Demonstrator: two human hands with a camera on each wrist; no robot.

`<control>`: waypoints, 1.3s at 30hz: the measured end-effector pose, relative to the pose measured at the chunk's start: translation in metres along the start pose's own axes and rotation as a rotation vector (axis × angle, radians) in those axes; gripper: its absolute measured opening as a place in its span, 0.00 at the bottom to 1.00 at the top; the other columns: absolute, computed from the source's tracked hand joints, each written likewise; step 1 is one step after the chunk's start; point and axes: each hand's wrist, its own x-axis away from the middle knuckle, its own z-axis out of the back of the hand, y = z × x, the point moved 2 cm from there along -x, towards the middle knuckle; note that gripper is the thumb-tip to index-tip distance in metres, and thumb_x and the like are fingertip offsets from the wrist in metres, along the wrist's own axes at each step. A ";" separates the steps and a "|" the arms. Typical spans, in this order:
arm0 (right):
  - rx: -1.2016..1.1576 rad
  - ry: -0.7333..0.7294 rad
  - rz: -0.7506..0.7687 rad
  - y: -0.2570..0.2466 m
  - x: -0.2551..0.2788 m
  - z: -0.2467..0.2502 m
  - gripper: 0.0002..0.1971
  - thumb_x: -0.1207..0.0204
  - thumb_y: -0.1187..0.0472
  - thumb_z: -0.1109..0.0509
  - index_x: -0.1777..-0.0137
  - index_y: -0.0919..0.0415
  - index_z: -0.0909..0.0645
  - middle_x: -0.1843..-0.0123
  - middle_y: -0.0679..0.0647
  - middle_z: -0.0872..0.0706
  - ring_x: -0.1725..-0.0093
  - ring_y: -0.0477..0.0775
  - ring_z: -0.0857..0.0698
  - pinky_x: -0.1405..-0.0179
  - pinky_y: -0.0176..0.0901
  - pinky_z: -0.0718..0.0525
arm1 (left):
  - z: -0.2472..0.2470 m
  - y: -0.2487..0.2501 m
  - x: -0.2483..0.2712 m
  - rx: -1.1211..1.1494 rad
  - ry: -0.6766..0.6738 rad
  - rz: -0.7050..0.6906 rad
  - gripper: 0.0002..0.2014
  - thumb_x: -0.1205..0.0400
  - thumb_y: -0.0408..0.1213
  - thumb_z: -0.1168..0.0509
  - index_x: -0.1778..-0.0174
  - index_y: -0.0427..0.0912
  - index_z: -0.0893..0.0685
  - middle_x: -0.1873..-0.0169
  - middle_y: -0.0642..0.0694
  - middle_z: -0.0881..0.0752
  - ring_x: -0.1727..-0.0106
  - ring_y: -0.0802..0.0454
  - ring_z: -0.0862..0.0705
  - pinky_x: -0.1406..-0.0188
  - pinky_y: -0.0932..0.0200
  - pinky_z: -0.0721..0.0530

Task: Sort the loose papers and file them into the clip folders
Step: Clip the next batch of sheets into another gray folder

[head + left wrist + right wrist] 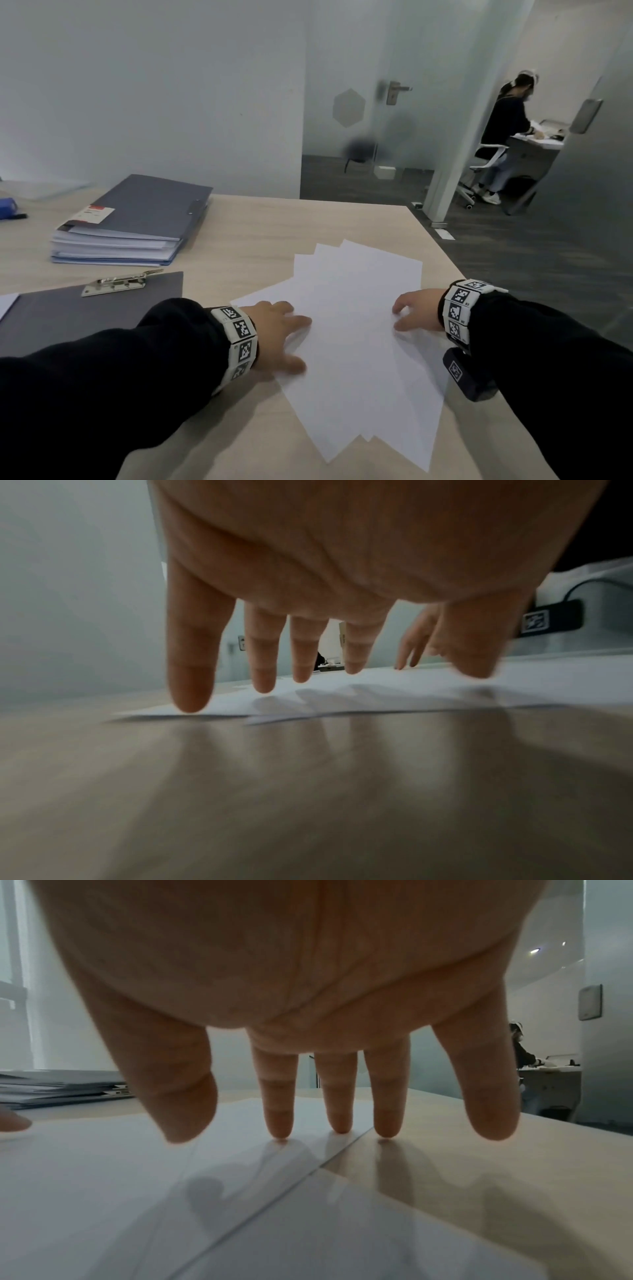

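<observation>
Several loose white papers (356,329) lie fanned out on the wooden table (246,233). My left hand (284,337) rests spread on their left edge, fingers (190,669) straight, tips at the papers (377,691). My right hand (412,313) is spread over the right side of the papers (103,1191), fingertips (341,1123) touching down near a sheet edge. An open grey clip folder (78,315) with a metal clip (118,282) lies to the left. A closed grey folder (137,216) stuffed with sheets sits behind it.
A blue object and a pen (10,210) lie at the far left of the table. The table's right edge (479,291) runs close by my right wrist. Beyond a glass partition (359,113) a person (503,137) sits at another desk.
</observation>
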 end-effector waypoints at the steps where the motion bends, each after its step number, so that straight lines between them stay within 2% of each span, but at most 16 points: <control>1: 0.010 0.027 -0.020 0.000 -0.001 -0.001 0.31 0.26 0.36 0.33 0.24 0.42 0.30 0.30 0.52 0.21 0.32 0.56 0.21 0.31 0.46 0.26 | -0.003 0.004 0.003 0.013 -0.047 -0.013 0.48 0.34 0.76 0.37 0.19 0.71 0.49 0.14 0.53 0.48 0.16 0.43 0.41 0.22 0.37 0.34; 3: 0.055 0.053 -0.081 -0.001 -0.001 -0.004 0.37 0.27 0.29 0.39 0.18 0.37 0.41 0.20 0.56 0.30 0.24 0.61 0.28 0.23 0.54 0.33 | -0.005 0.012 0.008 0.002 -0.116 -0.036 0.58 0.41 0.80 0.33 0.18 0.72 0.56 0.13 0.56 0.56 0.14 0.43 0.50 0.19 0.35 0.40; 5: 0.096 0.046 -0.092 -0.003 0.000 -0.008 0.40 0.27 0.28 0.41 0.17 0.33 0.50 0.15 0.56 0.40 0.18 0.63 0.35 0.20 0.57 0.40 | -0.004 0.016 0.008 0.006 -0.120 -0.046 0.60 0.40 0.77 0.29 0.18 0.70 0.57 0.13 0.56 0.57 0.13 0.43 0.52 0.18 0.35 0.43; 10: 0.096 -0.065 0.012 -0.006 0.005 -0.007 0.39 0.24 0.44 0.31 0.16 0.37 0.47 0.18 0.53 0.33 0.22 0.58 0.29 0.24 0.47 0.31 | 0.000 0.010 0.001 0.068 -0.053 -0.029 0.58 0.35 0.68 0.25 0.15 0.64 0.52 0.13 0.53 0.54 0.13 0.48 0.50 0.16 0.44 0.43; 12: 0.073 -0.094 0.034 -0.002 0.006 -0.005 0.38 0.25 0.53 0.28 0.18 0.36 0.40 0.21 0.51 0.28 0.29 0.55 0.22 0.31 0.44 0.24 | 0.001 0.002 -0.002 0.089 -0.036 -0.001 0.57 0.34 0.67 0.25 0.15 0.64 0.52 0.13 0.53 0.55 0.13 0.48 0.51 0.17 0.45 0.44; 14: 0.008 -0.089 0.065 0.000 0.009 -0.003 0.30 0.24 0.57 0.30 0.22 0.38 0.31 0.35 0.48 0.20 0.46 0.48 0.16 0.48 0.34 0.19 | 0.003 -0.003 -0.003 0.102 -0.043 0.021 0.57 0.34 0.67 0.25 0.15 0.64 0.52 0.13 0.53 0.56 0.13 0.48 0.51 0.17 0.45 0.45; 16: -0.068 -0.069 0.077 0.001 0.014 -0.003 0.23 0.21 0.58 0.32 0.27 0.42 0.25 0.55 0.43 0.22 0.67 0.41 0.24 0.71 0.27 0.27 | 0.002 -0.005 -0.003 0.114 -0.054 0.046 0.57 0.34 0.69 0.26 0.15 0.65 0.53 0.13 0.52 0.56 0.13 0.46 0.50 0.16 0.44 0.45; 17: -0.095 -0.052 0.079 -0.001 0.016 -0.003 0.22 0.21 0.57 0.33 0.27 0.43 0.25 0.58 0.42 0.24 0.69 0.41 0.26 0.74 0.27 0.31 | 0.001 -0.005 -0.001 0.118 -0.057 0.069 0.57 0.35 0.71 0.27 0.15 0.66 0.54 0.13 0.50 0.56 0.13 0.44 0.50 0.16 0.42 0.44; 20: -0.158 0.014 0.049 -0.004 0.014 -0.004 0.25 0.20 0.48 0.33 0.24 0.44 0.31 0.40 0.49 0.18 0.49 0.51 0.16 0.54 0.36 0.21 | -0.006 -0.004 0.003 0.138 -0.045 0.217 0.56 0.36 0.77 0.35 0.15 0.63 0.54 0.14 0.40 0.48 0.16 0.36 0.42 0.20 0.38 0.38; 22: -0.158 0.039 -0.008 -0.004 0.009 -0.006 0.30 0.21 0.42 0.34 0.20 0.46 0.35 0.31 0.54 0.19 0.36 0.58 0.18 0.40 0.41 0.23 | -0.007 -0.004 0.007 0.169 -0.025 0.313 0.52 0.32 0.75 0.38 0.15 0.57 0.49 0.21 0.38 0.33 0.23 0.35 0.32 0.26 0.42 0.30; 24: -0.128 0.024 -0.038 -0.006 0.005 -0.009 0.34 0.21 0.40 0.35 0.18 0.47 0.39 0.27 0.55 0.21 0.31 0.59 0.21 0.34 0.43 0.25 | -0.002 -0.002 0.012 0.268 -0.019 0.355 0.46 0.27 0.71 0.37 0.17 0.52 0.43 0.31 0.42 0.22 0.31 0.38 0.24 0.34 0.50 0.25; 27: -0.101 0.010 -0.020 -0.013 0.007 -0.013 0.34 0.22 0.39 0.36 0.17 0.46 0.40 0.23 0.55 0.25 0.28 0.59 0.23 0.33 0.43 0.27 | 0.001 0.002 0.013 0.542 0.002 0.385 0.36 0.21 0.61 0.35 0.21 0.48 0.36 0.51 0.50 0.19 0.47 0.47 0.20 0.52 0.57 0.23; 29: -0.087 0.017 0.004 -0.015 0.011 -0.017 0.34 0.23 0.38 0.36 0.18 0.44 0.39 0.21 0.53 0.28 0.25 0.58 0.25 0.30 0.44 0.28 | 0.000 0.005 0.011 0.671 0.037 0.395 0.31 0.21 0.56 0.34 0.24 0.48 0.32 0.59 0.54 0.22 0.50 0.50 0.21 0.58 0.60 0.25; 34: -0.053 0.028 0.078 -0.007 0.030 -0.028 0.33 0.23 0.38 0.37 0.19 0.40 0.37 0.17 0.49 0.34 0.21 0.56 0.31 0.22 0.50 0.35 | 0.003 0.007 -0.011 0.928 0.124 0.398 0.20 0.24 0.49 0.30 0.39 0.48 0.24 0.48 0.49 0.20 0.46 0.48 0.22 0.57 0.58 0.26; 36: -0.087 0.031 0.095 0.001 0.040 -0.027 0.29 0.23 0.37 0.37 0.22 0.42 0.31 0.21 0.47 0.28 0.24 0.53 0.28 0.24 0.47 0.33 | 0.008 0.007 -0.024 1.040 0.179 0.388 0.22 0.32 0.49 0.29 0.43 0.48 0.22 0.46 0.46 0.18 0.44 0.46 0.21 0.52 0.56 0.26; 39: -0.293 0.059 0.068 0.023 0.048 -0.023 0.25 0.22 0.39 0.35 0.27 0.42 0.26 0.35 0.44 0.16 0.37 0.50 0.18 0.33 0.41 0.25 | 0.014 0.014 -0.043 1.150 0.260 0.355 0.13 0.25 0.36 0.29 0.45 0.45 0.20 0.46 0.43 0.17 0.44 0.44 0.21 0.52 0.57 0.27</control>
